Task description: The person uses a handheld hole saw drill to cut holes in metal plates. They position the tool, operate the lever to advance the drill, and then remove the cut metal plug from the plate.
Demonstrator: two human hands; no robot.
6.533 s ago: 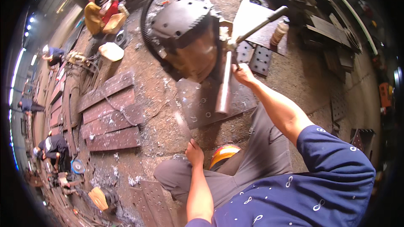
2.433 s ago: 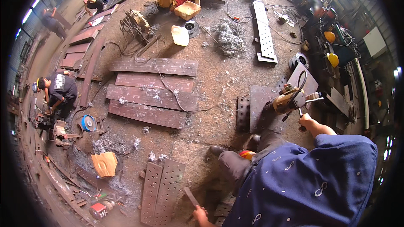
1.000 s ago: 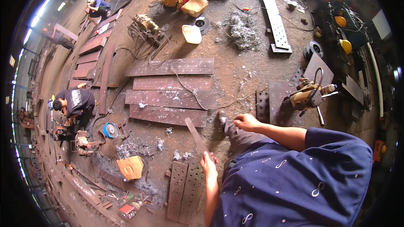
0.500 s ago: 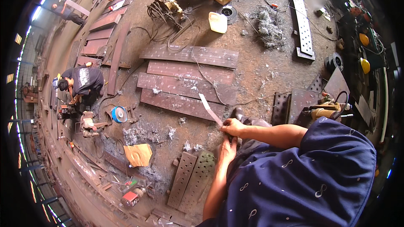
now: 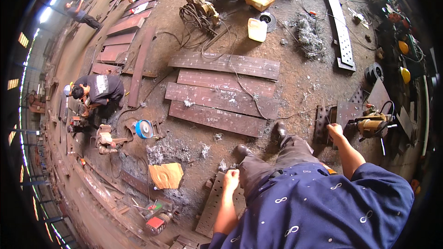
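My left hand point(image 5: 231, 180) is closed at my left side, above a holed steel plate point(image 5: 213, 210). Whatever its fingers may hold is hidden. My right hand point(image 5: 335, 131) is stretched out to the right, also closed. A thin dark line shows by its fingertips, too fine to name. Behind that hand lie a dark perforated plate point(image 5: 321, 122) and a plain steel plate point(image 5: 346, 113). In front of my boots are several long steel plates point(image 5: 221, 92) with chalk marks, side by side on the floor, and a cable crosses them.
A yellow power tool point(image 5: 371, 125) lies at right. Metal shavings point(image 5: 309, 34), a pale tub point(image 5: 257, 30), a blue-rimmed spool point(image 5: 144, 129), cardboard point(image 5: 165, 175) and cables are scattered around. One co-worker point(image 5: 104, 90) bends at left; others are farther back.
My hands, together on a pale thin strip before, have parted. The right moved out to the right, the left down and left. The strip no longer shows plainly. The view shifted.
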